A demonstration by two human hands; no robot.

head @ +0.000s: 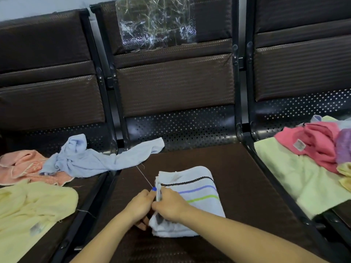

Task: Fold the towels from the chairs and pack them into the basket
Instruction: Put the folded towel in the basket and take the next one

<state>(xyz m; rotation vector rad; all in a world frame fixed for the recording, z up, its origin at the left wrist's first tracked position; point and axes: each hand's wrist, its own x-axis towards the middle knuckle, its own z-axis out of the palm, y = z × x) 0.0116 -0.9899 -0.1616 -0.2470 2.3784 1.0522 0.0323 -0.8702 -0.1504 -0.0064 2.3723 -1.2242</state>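
Observation:
A folded white towel (197,202) with dark, blue and green stripes lies on the middle chair seat (237,186). My left hand (137,205) and my right hand (169,204) meet at its left edge, both pinching the stacked layers there. A loose thread runs from that edge up toward a crumpled light blue towel (91,160) at the seat's back left. On the left chair lie a pink towel (20,166) and a pale yellow towel (30,211). The right chair holds a light green towel (296,173), a dark pink towel (319,143) and a purple one (343,145). No basket is in view.
Three dark brown padded chairs stand in a row with black metal frames (245,141) between the seats. A crinkled clear plastic sheet (153,23) hangs on the middle backrest. The middle seat shows bare brown padding right of and behind the folded towel.

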